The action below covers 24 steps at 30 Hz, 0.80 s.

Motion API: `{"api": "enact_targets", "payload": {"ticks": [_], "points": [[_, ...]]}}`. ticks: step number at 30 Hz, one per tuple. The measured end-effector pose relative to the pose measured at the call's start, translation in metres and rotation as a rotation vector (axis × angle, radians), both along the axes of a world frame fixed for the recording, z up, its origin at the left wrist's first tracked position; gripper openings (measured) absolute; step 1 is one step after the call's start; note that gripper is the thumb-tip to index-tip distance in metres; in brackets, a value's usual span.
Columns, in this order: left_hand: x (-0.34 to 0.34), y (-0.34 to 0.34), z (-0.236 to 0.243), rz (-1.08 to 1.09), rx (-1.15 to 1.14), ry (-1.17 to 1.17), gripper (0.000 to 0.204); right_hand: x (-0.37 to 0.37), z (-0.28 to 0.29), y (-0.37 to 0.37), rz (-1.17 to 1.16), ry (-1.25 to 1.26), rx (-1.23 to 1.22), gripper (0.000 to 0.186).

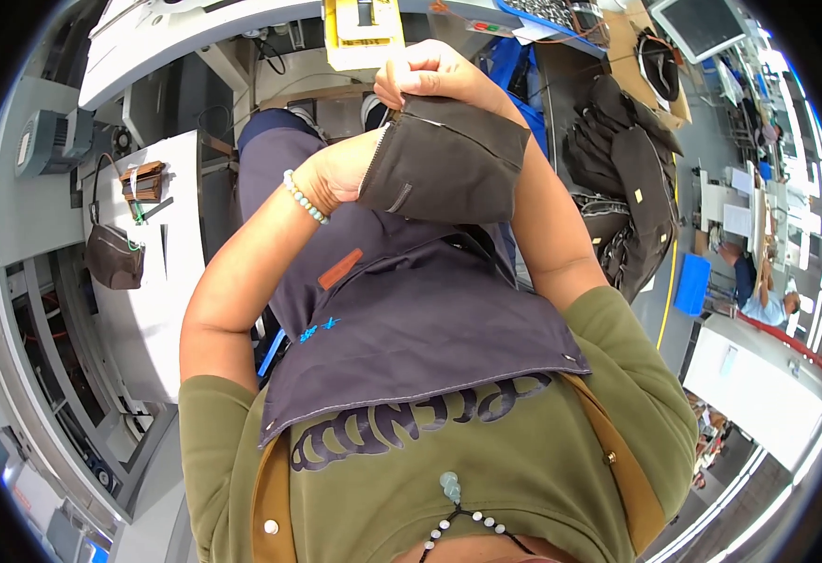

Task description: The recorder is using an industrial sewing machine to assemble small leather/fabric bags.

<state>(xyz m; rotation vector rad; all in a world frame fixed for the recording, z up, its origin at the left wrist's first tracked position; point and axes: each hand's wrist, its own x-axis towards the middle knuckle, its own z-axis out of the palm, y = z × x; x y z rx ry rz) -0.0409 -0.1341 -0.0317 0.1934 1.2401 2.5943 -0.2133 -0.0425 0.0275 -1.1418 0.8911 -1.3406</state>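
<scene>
A dark brown fabric pouch (pixel 458 164) is raised above my lap, its zipper edge (pixel 376 158) facing left. My left hand (pixel 343 167) reaches into the pouch's opening, so its fingers are hidden by the cloth. At the upper corner, by the end of the zipper edge, my right hand (pixel 434 73) pinches the pouch between thumb and fingers. A short slit-like seam shows on the pouch's lower left side. Just beyond my right hand is a yellow fixture (pixel 364 58) at the edge of the white worktable (pixel 195 47).
On a white side table (pixel 162 324) at left lie a small dark bag (pixel 115 258) and a brown strapped piece (pixel 143 182). Dark sewn pieces (pixel 631 178) are heaped at right. Farther right are a blue bin (pixel 692 284) and a person (pixel 763 296).
</scene>
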Motion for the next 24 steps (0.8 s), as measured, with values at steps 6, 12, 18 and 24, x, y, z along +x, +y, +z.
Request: {"api": "enact_targets", "payload": {"ticks": [6,12,18,24], "points": [[0.009,0.013,-0.027,-0.111,0.287,-0.041,0.04,0.016,0.003,0.006,0.108,0.188,0.094,0.031],[0.02,0.021,-0.018,-0.01,0.292,-0.254,0.038,0.013,0.003,0.01,0.007,0.109,0.155,0.027],[0.029,0.031,-0.012,0.096,0.167,-0.159,0.036,0.019,0.008,0.008,0.163,0.113,0.014,0.029],[0.024,-0.063,0.026,0.273,-0.355,-0.015,0.026,-0.009,0.03,0.02,-0.05,0.472,0.016,0.024]]}}
